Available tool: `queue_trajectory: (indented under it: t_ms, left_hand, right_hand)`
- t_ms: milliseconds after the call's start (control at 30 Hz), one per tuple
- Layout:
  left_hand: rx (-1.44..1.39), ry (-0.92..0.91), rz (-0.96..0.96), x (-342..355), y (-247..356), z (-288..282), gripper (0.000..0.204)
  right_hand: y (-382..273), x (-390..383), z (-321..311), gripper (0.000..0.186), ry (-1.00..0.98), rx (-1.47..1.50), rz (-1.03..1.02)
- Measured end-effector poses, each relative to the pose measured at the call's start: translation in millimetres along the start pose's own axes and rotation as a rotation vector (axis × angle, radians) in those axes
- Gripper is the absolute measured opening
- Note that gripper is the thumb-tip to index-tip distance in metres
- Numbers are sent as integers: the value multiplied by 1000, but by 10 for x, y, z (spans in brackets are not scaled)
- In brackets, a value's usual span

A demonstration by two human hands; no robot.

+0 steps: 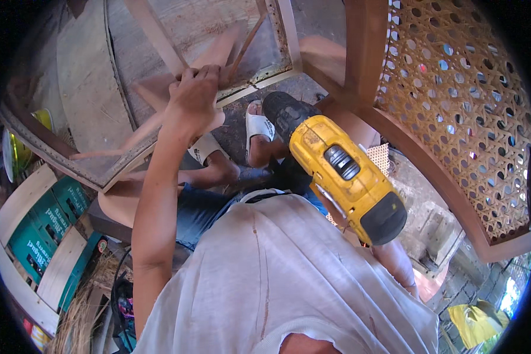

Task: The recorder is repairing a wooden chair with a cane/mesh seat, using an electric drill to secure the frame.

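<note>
My left hand (pixel 193 100) reaches forward with its fingers curled over part of a wooden frame (pixel 233 91) that borders a clear, glass-like panel. Brown wooden bars (pixel 156 35) lie around that hand, some of them doubled or blurred. To the right, a yellow and black cordless drill (pixel 339 162) stands close to the camera, its black chuck end pointing up and left. My right hand (pixel 331 205) is wrapped round the drill's grip, mostly hidden under the body. Whether a bit sits in the chuck cannot be made out.
A wooden frame with woven cane (pixel 454 112) rises on the right. Teal crates with pale slats (pixel 38 233) stand at lower left beside dry straw (pixel 85 295). My feet wear white slippers (pixel 258 127). Concrete blocks (pixel 428 227) and a yellow bag (pixel 475 324) lie at lower right.
</note>
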State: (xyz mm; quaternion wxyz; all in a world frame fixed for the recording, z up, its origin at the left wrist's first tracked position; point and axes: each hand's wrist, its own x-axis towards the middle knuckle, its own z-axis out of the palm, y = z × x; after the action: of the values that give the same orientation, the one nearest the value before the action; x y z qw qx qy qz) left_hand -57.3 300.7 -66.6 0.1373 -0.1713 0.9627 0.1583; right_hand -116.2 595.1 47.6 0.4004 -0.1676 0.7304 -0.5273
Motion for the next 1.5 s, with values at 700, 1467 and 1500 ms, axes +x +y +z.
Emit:
queue_trajectory:
  t_ms: [700, 1467, 1500]
  left_hand:
    - [-7, 68, 7, -10, -6, 78, 62]
    - [51, 109, 27, -26, -17, 96, 67]
    - [63, 113, 26, -29, -17, 100, 67]
  right_hand:
    - [123, 73, -101, 32, 78, 502, 514]
    - [-345, 329, 102, 28, -58, -353, 216]
    - [-342, 330, 119, 29, -44, -339, 192]
